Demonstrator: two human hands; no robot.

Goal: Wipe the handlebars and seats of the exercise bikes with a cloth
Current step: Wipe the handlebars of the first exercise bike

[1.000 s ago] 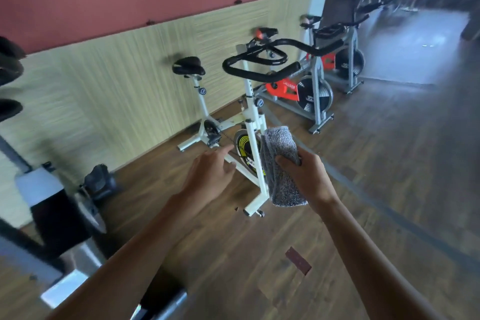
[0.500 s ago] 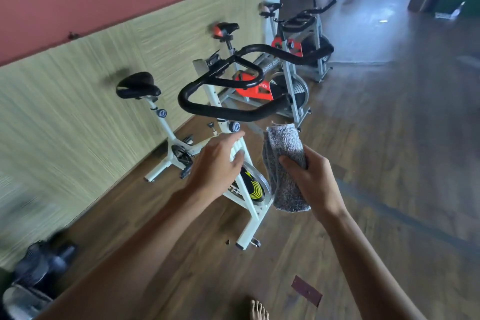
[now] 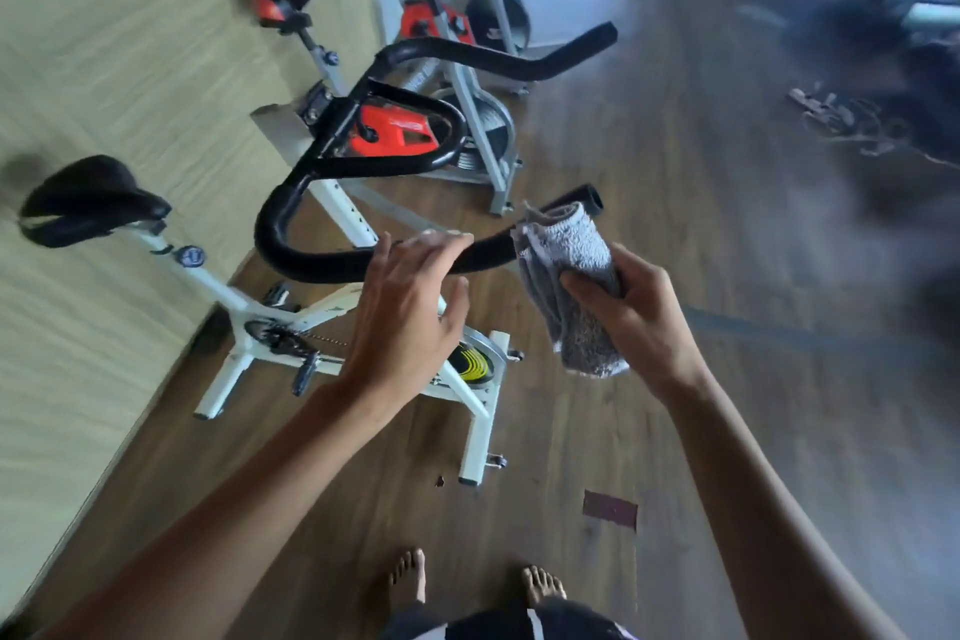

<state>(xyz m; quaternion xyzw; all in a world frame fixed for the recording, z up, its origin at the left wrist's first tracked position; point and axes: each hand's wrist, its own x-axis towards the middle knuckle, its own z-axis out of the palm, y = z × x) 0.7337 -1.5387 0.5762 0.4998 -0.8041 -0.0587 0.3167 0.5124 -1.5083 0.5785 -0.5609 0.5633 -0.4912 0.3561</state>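
Wooden floor (image 3: 675, 431) beneath a white bike (image 3: 228, 296): left grip (image 3: 405, 312) arches over the black handlebar (image 3: 311, 265), fingers spread, perhaps touching it; right grip (image 3: 644, 322) clutches the grey cloth (image 3: 576, 276), held at the bar's end.

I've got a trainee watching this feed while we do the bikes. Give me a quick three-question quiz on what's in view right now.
1. True or false: the right hand grips the grey cloth.
2. The fingers of the left hand are at which part? A: the black handlebar. B: the seat. C: a pedal.
3. Fill in: the frame of the nearest bike is coloured ___.

Key: 1 true; 2 A; 3 white.
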